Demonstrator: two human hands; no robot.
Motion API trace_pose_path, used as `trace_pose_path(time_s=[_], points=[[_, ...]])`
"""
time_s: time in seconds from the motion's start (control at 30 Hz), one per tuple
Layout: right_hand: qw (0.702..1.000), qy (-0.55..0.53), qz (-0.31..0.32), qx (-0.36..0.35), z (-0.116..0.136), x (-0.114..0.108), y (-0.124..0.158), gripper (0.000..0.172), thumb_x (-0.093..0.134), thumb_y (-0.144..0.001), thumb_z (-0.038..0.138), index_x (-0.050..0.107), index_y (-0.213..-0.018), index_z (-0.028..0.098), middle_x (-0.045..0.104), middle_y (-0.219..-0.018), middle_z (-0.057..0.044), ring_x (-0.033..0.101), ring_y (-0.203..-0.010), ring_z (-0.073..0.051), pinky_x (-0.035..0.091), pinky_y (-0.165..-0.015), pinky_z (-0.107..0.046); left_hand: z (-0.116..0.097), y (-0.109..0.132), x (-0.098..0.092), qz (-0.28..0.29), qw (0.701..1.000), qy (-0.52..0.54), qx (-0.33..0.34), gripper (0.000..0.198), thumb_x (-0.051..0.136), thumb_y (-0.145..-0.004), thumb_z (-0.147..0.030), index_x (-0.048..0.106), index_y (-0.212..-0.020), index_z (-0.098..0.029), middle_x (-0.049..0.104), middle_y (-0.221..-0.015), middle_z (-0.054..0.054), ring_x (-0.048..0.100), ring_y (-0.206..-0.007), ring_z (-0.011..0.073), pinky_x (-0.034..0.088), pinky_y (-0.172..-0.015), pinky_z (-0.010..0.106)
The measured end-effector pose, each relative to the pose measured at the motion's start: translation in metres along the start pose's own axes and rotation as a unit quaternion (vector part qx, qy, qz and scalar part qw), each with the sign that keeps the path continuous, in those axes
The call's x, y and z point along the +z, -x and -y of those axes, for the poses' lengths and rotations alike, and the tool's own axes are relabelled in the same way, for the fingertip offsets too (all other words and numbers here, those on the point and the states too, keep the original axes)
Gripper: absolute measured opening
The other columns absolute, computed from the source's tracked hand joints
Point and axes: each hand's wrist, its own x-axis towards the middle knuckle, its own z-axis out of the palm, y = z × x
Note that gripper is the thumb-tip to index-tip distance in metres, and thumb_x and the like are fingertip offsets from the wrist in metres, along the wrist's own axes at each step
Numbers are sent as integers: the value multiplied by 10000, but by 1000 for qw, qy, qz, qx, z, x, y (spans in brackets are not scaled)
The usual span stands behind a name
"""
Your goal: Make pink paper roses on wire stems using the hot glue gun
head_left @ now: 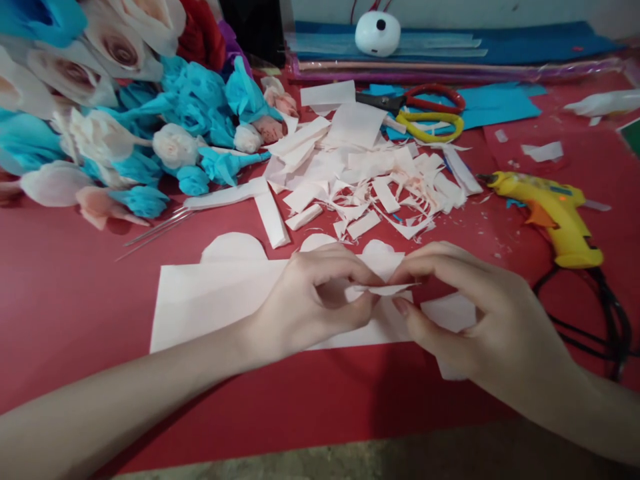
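Observation:
Between thumb and fingers, my left hand (320, 300) pinches a small pale paper piece (387, 290), seen nearly edge-on. The fingers of my right hand (465, 313) are at the other end of this piece, with the thumb below it and the index finger above. Both hands are over a large white paper sheet (200, 307) that lies on the red table. Rounded paper shapes (235, 247) show along the sheet's far edge. Another pale piece (450, 312) lies partly hidden under my right hand.
Paper scraps (357, 127) are heaped beyond the hands. Scissors with red and yellow handles (433, 127) lie behind them. A yellow glue gun (555, 213) with a black cable is at the right. Blue, white and pink paper flowers (195, 100) crowd the back left, near thin metal wires (160, 225).

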Motion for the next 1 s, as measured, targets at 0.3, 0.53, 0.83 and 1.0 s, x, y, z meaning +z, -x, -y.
trace_pose_path(time_s=[0.3,0.53,0.83,1.0], points=[[1000,2,0,7,-2,2,2,104,550,-695,88,570,-761,167,602,-743,5,569,-684,-93,442,-616,-195,1,1,0,12,999,29,-14,92,589,-707,-112,662,-759,-129,688,-801,105,628,-747,194,513,-674,319],[1000,10,-2,3,-2,1,2,150,522,-670,87,560,-778,184,605,-749,5,580,-691,-111,457,-628,-216,1,1,-1,23,999,28,-28,144,605,-689,-99,682,-807,-130,695,-848,108,632,-798,206,521,-719,331],[999,0,5,33,-3,4,1,151,513,-620,107,553,-745,181,601,-725,18,562,-654,-100,429,-532,-195,1,2,-1,25,1000,4,-15,95,655,-712,-158,683,-803,-162,705,-855,80,633,-825,201,516,-743,318],[999,-20,22,18,-2,2,1,131,523,-683,121,569,-798,164,601,-774,6,563,-704,-92,450,-620,-204,2,0,0,10,1000,10,-15,86,594,-719,-129,668,-763,-138,692,-793,90,626,-752,191,508,-680,311]])
